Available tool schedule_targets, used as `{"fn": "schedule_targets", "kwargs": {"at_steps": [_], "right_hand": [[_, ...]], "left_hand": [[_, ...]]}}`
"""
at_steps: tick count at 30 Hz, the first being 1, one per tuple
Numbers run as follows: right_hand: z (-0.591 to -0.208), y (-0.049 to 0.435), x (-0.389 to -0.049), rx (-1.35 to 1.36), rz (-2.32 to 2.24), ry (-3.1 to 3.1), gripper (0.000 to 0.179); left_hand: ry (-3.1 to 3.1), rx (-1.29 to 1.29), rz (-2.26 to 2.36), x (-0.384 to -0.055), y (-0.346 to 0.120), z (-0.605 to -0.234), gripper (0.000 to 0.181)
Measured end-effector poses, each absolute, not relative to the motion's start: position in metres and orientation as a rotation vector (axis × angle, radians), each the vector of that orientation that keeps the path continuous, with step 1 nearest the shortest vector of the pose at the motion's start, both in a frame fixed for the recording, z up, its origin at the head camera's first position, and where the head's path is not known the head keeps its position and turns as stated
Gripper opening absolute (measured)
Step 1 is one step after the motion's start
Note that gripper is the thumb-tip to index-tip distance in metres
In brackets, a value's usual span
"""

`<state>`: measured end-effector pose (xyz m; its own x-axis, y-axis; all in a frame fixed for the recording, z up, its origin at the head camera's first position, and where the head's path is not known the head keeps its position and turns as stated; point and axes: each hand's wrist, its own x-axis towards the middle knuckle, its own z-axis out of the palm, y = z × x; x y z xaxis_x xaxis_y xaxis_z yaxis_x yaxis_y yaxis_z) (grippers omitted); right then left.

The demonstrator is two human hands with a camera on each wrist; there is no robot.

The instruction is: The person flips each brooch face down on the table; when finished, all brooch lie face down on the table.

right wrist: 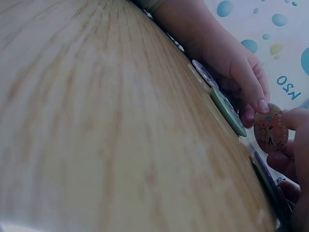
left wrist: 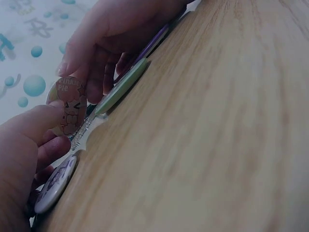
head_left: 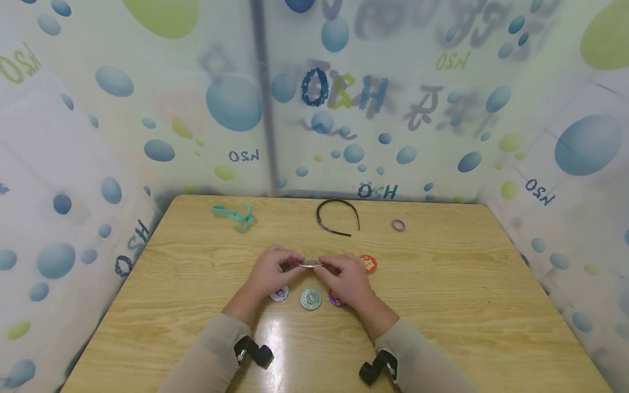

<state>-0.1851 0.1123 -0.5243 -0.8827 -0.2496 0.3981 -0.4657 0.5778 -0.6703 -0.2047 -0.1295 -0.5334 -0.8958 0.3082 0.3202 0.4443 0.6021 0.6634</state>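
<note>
A round pin badge (head_left: 310, 263) is held just above the table between both hands, nearly edge-on in the head view. Its pinkish cartoon face and the words "Pinkie Pie" show in the left wrist view. My left hand (head_left: 272, 270) pinches one side of it, thumb on the front; my right hand (head_left: 350, 278) pinches the opposite side. Below the hands lie a white badge (head_left: 279, 294), a green badge (head_left: 311, 299) and a purple badge (head_left: 336, 298), the last partly covered by the right hand. Beyond that hand lies a red badge (head_left: 368, 264).
Along the far part of the wooden table (head_left: 457, 305) lie a teal claw-like clip (head_left: 236, 215), a black headband (head_left: 319, 215) and a purple ring-shaped band (head_left: 398, 225). Patterned fabric walls (head_left: 304, 174) rise around the table's back and sides.
</note>
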Motion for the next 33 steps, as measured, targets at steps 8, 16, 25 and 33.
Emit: {"fn": "schedule_targets", "kwargs": {"at_steps": [8, 16, 25, 33], "right_hand": [[-0.5233, 0.1118, -0.1853, 0.632, 1.194, -2.524, 0.029], [-0.5223, 0.112, -0.1846, 0.666, 1.181, -2.508, 0.028], [-0.5262, 0.112, -0.1876, 0.604, 1.162, -2.586, 0.025], [-0.5259, 0.1119, -0.1857, 0.558, 1.149, -2.616, 0.025]], "left_hand": [[-2.694, -0.619, -1.171, -0.2035, -0.129, -0.5319, 0.027], [-2.695, -0.63, -1.15, -0.2025, -0.13, -0.5308, 0.035], [-2.746, -0.621, -1.116, -0.2055, -0.1306, -0.5326, 0.045], [-2.74, -0.641, -1.089, -0.2058, -0.1309, -0.533, 0.049]]}}
